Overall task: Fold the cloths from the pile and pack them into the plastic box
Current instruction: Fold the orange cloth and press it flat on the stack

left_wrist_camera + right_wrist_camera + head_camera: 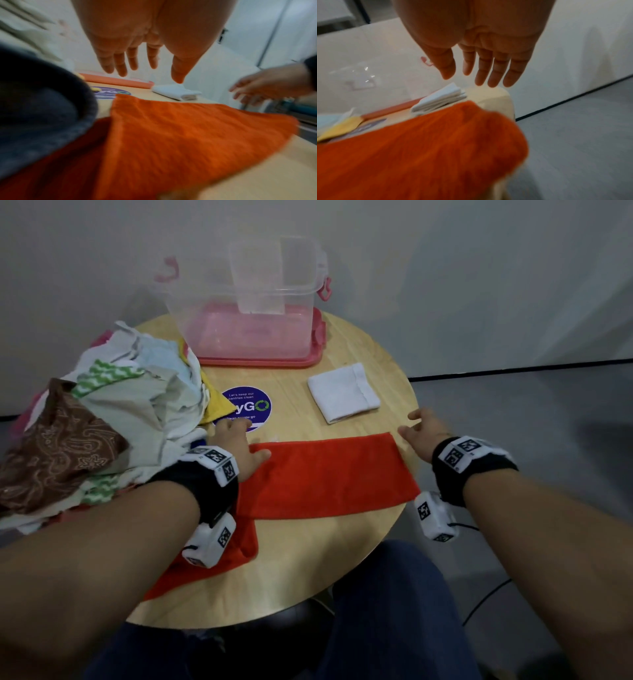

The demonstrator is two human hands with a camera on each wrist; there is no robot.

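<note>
The red cloth (325, 474) lies folded in a long band across the round table (342, 559). The left hand (239, 443) hovers at its 9 o'clock end, the right hand (424, 433) at 2 o'clock, both with fingers spread wide and holding nothing. A folded white cloth (342, 392) sits at 12, the plastic box (246, 302) beyond it, and the pile (113, 405) at 10.

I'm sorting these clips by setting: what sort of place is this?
Probably an office pantry or break area, not a home. The round purple sticker on the round wooden table reads "Let's keep our pantries clean", and bare pale walls meet a plain grey floor.
</note>
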